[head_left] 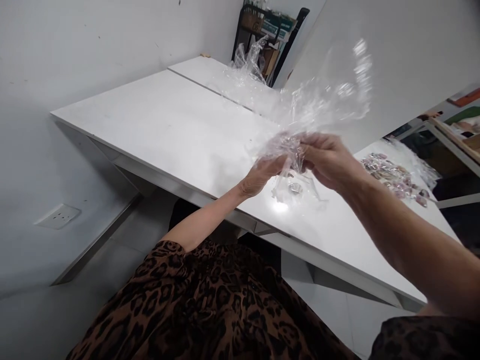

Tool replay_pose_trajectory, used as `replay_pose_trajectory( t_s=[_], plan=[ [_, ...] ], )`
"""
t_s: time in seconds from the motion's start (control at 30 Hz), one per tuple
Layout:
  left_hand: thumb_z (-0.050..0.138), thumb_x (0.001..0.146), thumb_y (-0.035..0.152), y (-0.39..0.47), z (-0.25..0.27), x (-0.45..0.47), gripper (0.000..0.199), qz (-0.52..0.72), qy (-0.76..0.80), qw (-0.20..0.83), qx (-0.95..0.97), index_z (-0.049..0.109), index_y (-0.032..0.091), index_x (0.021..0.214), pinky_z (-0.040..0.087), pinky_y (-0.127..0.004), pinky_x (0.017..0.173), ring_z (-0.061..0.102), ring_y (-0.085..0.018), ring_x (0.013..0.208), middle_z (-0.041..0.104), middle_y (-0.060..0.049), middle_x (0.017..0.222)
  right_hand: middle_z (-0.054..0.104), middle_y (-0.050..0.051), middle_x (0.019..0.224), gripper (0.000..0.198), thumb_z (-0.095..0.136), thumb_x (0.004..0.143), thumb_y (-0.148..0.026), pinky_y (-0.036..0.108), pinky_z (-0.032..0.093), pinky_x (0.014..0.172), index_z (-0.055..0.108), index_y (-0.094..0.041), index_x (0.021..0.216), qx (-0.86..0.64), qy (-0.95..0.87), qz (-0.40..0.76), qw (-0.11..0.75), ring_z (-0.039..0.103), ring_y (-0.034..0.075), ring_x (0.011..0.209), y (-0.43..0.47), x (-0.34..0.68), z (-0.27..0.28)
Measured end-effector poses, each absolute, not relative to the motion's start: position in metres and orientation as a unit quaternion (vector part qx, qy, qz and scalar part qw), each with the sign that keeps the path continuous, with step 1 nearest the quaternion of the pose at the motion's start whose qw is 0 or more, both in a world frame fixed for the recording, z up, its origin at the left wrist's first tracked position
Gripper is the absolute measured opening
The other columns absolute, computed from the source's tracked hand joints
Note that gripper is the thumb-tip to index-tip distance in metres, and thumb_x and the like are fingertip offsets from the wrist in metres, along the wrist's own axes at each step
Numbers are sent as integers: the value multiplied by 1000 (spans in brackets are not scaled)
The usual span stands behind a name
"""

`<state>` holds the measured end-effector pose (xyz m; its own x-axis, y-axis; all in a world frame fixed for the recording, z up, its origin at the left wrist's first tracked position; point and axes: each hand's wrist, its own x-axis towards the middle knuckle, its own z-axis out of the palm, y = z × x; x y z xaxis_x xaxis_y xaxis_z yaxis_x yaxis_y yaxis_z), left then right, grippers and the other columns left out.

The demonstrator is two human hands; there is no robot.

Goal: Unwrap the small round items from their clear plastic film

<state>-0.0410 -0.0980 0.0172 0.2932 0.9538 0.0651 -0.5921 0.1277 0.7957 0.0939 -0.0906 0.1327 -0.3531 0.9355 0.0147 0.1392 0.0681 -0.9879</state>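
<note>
A large crinkled clear plastic bag (330, 100) fans up and away from both of my hands above the white table (150, 120). My left hand (262, 172) is closed around its gathered part, with the fingers partly hidden by the film. Beside it, my right hand (328, 157) pinches the same bunched plastic between thumb and fingers. Below the hands, clear plastic (300, 192) with a small round, shiny shape shows close to the table surface; I cannot tell whether it belongs to the bag.
A pile of small pinkish and brown pieces, seemingly wrapped in clear plastic (397, 177), lies on the table at the right. More clear film (249, 62) rests at the far end, near a black rack (268, 30) with boxes. A wall (93, 45) borders the table's left side.
</note>
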Motion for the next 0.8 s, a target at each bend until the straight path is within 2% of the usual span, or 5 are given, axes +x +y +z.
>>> replay_pose_trajectory(
  t_s=[0.13, 0.4, 0.5, 0.63, 0.8],
  plan=[
    [65, 98, 30, -79, 16, -51, 21, 645, 241, 623, 371, 75, 16, 110, 60, -31, 85, 74, -21, 101, 77, -8, 110, 74, 3, 79, 34, 94, 70, -37, 28, 56, 64, 77, -18, 92, -466, -621, 532, 337, 67, 14, 70, -83, 136, 108],
    [66, 100, 40, -20, -18, -127, 32, 761, 363, 525, 115, 64, 26, 128, 55, -19, 62, 71, -8, 74, 66, -9, 140, 72, 13, 114, 39, 82, 76, -43, 44, 51, 95, 74, -18, 105, -693, -665, 215, 177, 65, 29, 107, -75, 209, 4],
    [67, 98, 42, -25, -24, -132, 35, 759, 356, 534, 107, 64, 26, 130, 56, -20, 64, 69, -7, 72, 65, -9, 143, 70, 11, 101, 44, 80, 74, -45, 38, 50, 83, 71, -16, 107, -704, -650, 236, 163, 63, 24, 92, -77, 210, -9],
    [74, 94, 39, -37, -21, -126, 48, 744, 366, 551, 95, 59, 28, 138, 58, -20, 67, 70, -8, 75, 67, -8, 137, 57, 2, 73, 48, 85, 64, -56, 29, 38, 62, 63, -17, 82, -678, -622, 330, 211, 47, 14, 68, -66, 209, 4],
    [80, 89, 38, -41, -18, -127, 55, 742, 372, 552, 82, 58, 26, 139, 59, -23, 69, 70, -9, 73, 68, -9, 133, 57, 2, 77, 49, 79, 72, -62, 28, 34, 65, 58, -18, 78, -625, -647, 328, 289, 45, 13, 72, -25, 191, 20]
  ],
)
